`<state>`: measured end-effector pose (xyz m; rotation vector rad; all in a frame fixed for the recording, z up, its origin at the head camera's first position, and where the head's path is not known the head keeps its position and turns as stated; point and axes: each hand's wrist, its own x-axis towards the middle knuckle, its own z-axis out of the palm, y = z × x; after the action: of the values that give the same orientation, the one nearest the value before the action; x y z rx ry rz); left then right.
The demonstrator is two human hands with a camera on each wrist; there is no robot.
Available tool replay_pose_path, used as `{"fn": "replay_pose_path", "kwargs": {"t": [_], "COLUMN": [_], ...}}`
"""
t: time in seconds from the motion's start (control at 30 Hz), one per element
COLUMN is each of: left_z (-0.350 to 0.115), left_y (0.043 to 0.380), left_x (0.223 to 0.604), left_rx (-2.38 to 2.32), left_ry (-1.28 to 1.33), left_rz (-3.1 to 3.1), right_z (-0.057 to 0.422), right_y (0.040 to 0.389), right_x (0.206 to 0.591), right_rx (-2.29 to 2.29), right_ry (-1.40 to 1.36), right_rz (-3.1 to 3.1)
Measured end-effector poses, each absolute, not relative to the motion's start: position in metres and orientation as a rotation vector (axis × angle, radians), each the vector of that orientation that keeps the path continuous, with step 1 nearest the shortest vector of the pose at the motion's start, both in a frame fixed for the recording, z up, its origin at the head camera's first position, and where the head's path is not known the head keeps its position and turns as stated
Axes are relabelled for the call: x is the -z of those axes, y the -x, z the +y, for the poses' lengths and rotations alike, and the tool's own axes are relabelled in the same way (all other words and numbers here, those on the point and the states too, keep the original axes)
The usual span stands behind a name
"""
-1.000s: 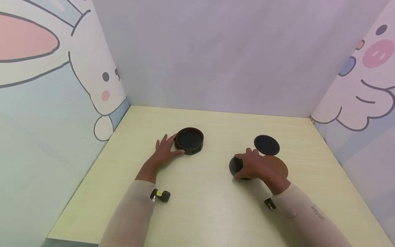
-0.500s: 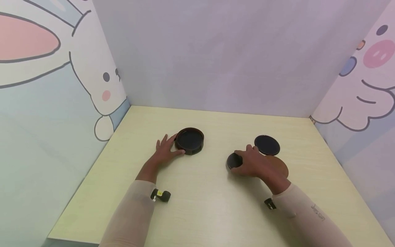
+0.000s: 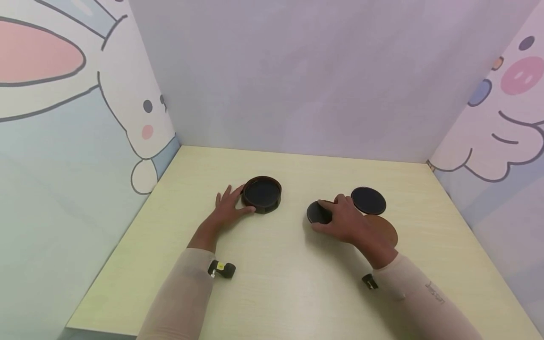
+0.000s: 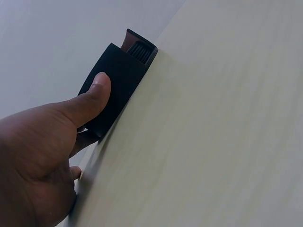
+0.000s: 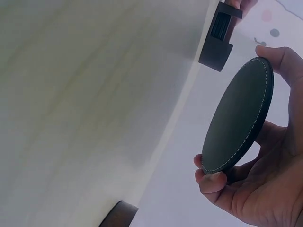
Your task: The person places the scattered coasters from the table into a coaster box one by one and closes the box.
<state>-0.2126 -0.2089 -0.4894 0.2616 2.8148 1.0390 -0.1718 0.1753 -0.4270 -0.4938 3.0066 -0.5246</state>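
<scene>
A round black coaster holder (image 3: 262, 194) with a low wall and a slot in its side stands on the table, a dark disc inside. My left hand (image 3: 228, 208) grips it from the left, the thumb (image 4: 98, 90) against its outer wall in the left wrist view. My right hand (image 3: 343, 219) holds a round dark coaster (image 3: 318, 213) by its edge, above the table. White stitching runs round the rim of this coaster (image 5: 239, 116) in the right wrist view, with thumb and fingers at opposite edges.
A black round coaster (image 3: 368, 200) lies on the table (image 3: 272, 283) at right. Beside it is a brown round coaster (image 3: 384, 230), partly hidden by my right wrist. Walls with cartoon drawings rise on the left and right, and a plain pale wall (image 3: 289, 85) stands behind.
My right hand has raised the coaster off the table and moved it left and away from me, towards the holder. The left hand and the holder have stayed in place.
</scene>
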Motion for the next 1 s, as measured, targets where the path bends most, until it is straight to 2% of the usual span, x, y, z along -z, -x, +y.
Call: {"fn": "replay_pose_path", "kwargs": {"t": [1.0], "left_z": [-0.208], "left_y": [0.211], "left_x": [0.489], "left_rx": [-1.054], "left_ry": [-0.269], "left_rz": [2.815], "right_z": [0.126], "right_y": [0.187], "right_x": [0.423], "right_rx": [0.933], "right_ry": [0.602], "right_rz": [3.043]}}
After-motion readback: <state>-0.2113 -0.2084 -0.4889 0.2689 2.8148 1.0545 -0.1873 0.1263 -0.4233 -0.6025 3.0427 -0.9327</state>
